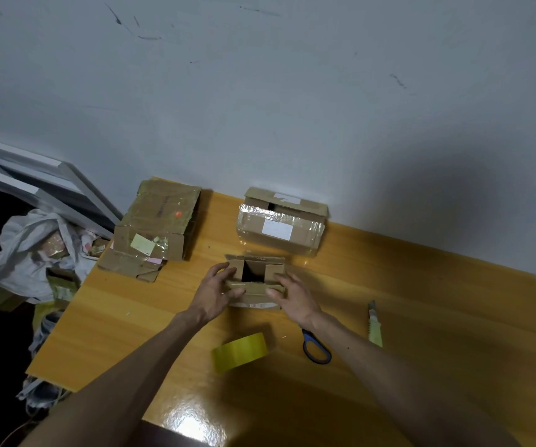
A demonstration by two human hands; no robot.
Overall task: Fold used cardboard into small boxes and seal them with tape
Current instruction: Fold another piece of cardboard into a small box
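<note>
A small cardboard box (255, 269) stands on the wooden table (421, 317) with its top flaps part-way open and a dark gap in the middle. My left hand (216, 291) grips its left side, fingers over the left flap and thumb on the near flap. My right hand (292, 293) grips the right side, with its fingers on the near flap. A roll of yellow tape (241, 351) lies just in front of the box, between my forearms.
A taped box with a white label (281, 225) stands against the wall. A stack of flattened used cardboard (155, 229) sits at the table's left edge. Blue-handled scissors (315, 346) and a utility knife (374, 324) lie at right. A bag of scraps (34, 250) is on the floor at left.
</note>
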